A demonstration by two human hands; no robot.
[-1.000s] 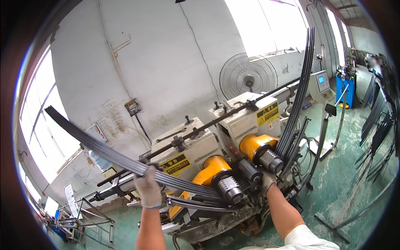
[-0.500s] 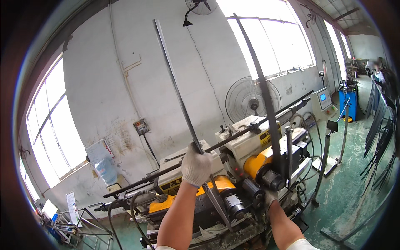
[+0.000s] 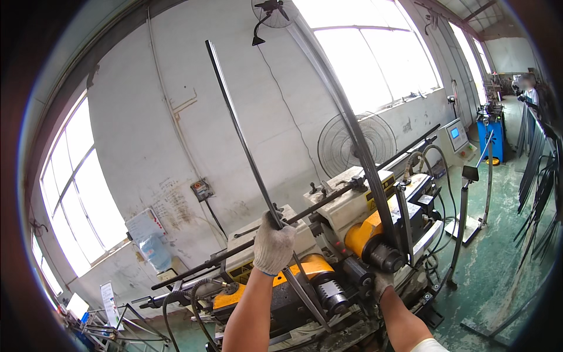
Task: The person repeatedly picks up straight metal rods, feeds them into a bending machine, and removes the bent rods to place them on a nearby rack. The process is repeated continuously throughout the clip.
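Observation:
My left hand [image 3: 273,245], in a pale knitted glove, is wrapped round a long, thin metal bar [image 3: 239,126]. This bar rises up and leftward against the wall, and a metal length [image 3: 305,296] slants down below the hand. A second long, dark bar [image 3: 365,155], blurred toward its top, stands up from the right side of a bending machine with yellow parts [image 3: 316,264]. My right hand [image 3: 384,283], also gloved, reaches in low beside a black ribbed roller [image 3: 384,256]; its fingers are hidden. Another ribbed roller [image 3: 332,295] sits nearer the left arm.
A dark rod [image 3: 325,202] runs across the machine's back. Behind stands a large round fan [image 3: 340,144]. Hoses [image 3: 447,176] loop at the right, near a control box with a screen [image 3: 456,135]. Farther right, a person [image 3: 528,91] stands by hanging dark strips [image 3: 531,188].
The top of the right-hand dark bar has swung left. The whole view has shifted slightly. My left hand keeps its hold, and my right hand stays low at the machine.

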